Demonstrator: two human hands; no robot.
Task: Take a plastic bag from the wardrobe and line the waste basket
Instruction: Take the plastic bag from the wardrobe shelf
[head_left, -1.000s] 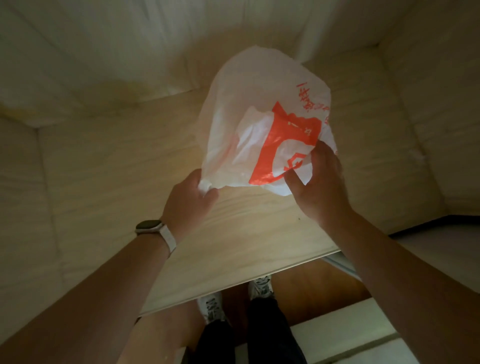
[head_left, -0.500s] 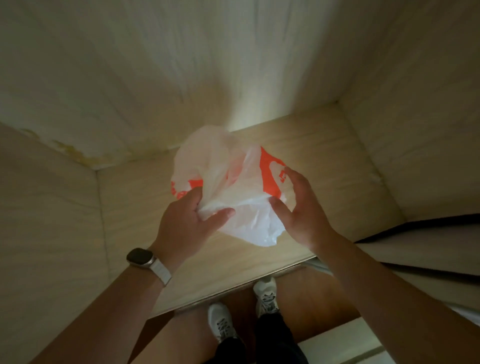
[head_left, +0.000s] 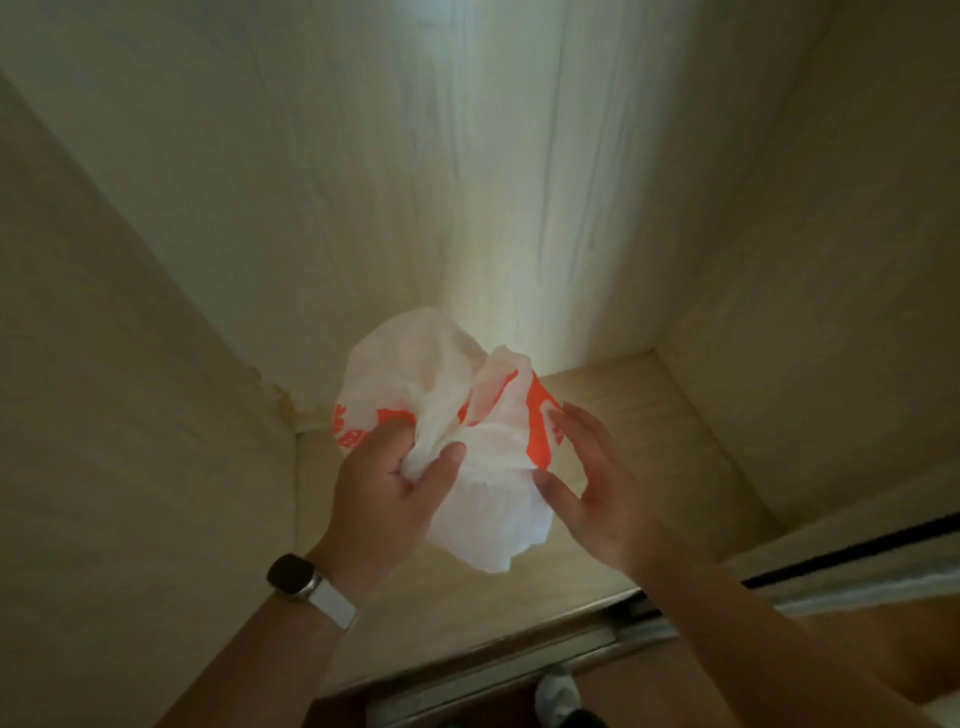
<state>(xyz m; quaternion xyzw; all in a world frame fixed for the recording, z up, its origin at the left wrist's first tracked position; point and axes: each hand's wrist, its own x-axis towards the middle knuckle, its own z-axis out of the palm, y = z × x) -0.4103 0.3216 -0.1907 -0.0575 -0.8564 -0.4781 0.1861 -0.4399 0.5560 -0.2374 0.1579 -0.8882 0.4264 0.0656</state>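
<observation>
head: plastic bag (head_left: 457, 415) in left hand (head_left: 384, 483) grip

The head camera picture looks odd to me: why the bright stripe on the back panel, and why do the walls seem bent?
Head view: light falls in a band down the wardrobe back panel behind the plastic bag; side walls stay dim; wide-angle lens bows edges; slight softness overall.

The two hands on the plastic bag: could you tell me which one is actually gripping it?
The left hand, the one wearing the watch, clenches the plastic bag; the right hand is open-fingered.
</observation>
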